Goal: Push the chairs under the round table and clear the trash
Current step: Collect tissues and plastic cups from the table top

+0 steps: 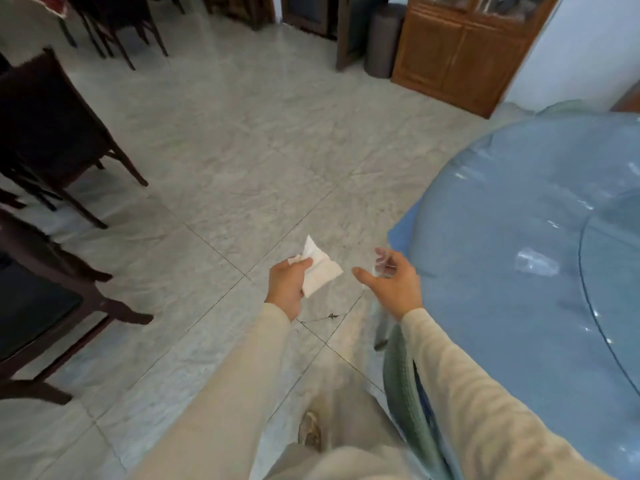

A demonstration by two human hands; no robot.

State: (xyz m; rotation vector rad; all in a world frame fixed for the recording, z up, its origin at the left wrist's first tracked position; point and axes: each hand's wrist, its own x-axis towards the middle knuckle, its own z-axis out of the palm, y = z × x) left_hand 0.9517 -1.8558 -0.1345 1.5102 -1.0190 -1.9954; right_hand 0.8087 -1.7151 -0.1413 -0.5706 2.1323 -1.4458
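Head view, looking down over both arms in cream sleeves. The left hand (285, 285) was closed, with thumb and curled fingers pinching a crumpled white napkin (320, 268); most of the napkin stuck out above and to the right of the fist. The right hand (394, 285) was half closed, thumb stretched out to the left, and its fingers were curled round a small clear cup (381, 259). That cup was blurred, so the exact grip could not be read. Both hands were in the air over the pale tiled floor (242, 150), near each other but not touching, just left of the edge of the round table (502, 220). The table carried a blue cloth under a clear plastic sheet, with a glass turntable (616, 306) on it toward the right edge of the view. A second clear cup (535, 265) rested on the table near the rim of the turntable, apparently on its side. A dark wooden chair (52, 123) stood at the far left, tilted in the view, and a nearer chair (45, 299) with a black seat stood below it. Both were well apart from the table, across open floor. At the top of the view a grey cylindrical bin (384, 39) stood just beside a brown wooden cabinet (464, 53).
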